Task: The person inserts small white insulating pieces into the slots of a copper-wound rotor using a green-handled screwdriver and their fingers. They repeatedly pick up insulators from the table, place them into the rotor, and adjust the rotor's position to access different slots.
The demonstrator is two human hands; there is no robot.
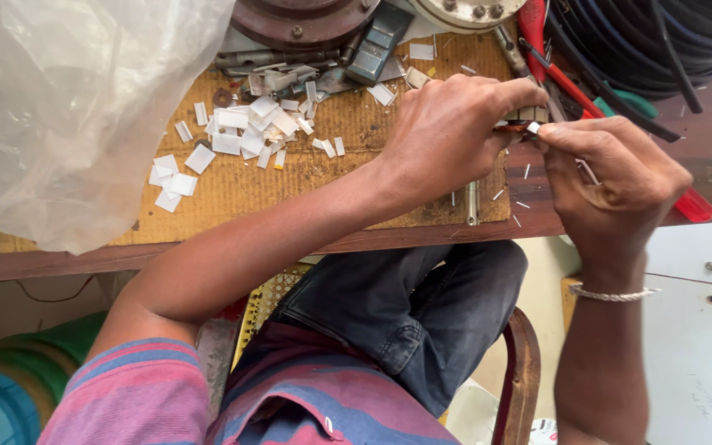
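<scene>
We look down on 2 hands meeting over the right end of the workbench [208, 247]. The left hand [447, 132] is curled shut around a small ribbed metal part [529, 114], only its top edge showing past the knuckles, with a glimpse of copper-coloured winding just under it. The right hand [611, 177] comes in from the side, thumb and forefinger pinched closed on a little white slip [533, 128] and pressing it right against that part. A silver bracelet [611, 293] sits on the right wrist.

To the left, on the brown fibre mat [232, 194], we see a loose heap of white paper slips [249, 132], well apart from the hands. A red-handled tool [690, 206] lies partly under the right hand. Thick black cables [653, 41] curve across the top right corner, and a clear plastic bag [67, 107] fills the upper left. Below the bench edge we see dark jeans [405, 305] and a striped shirt [290, 395]
</scene>
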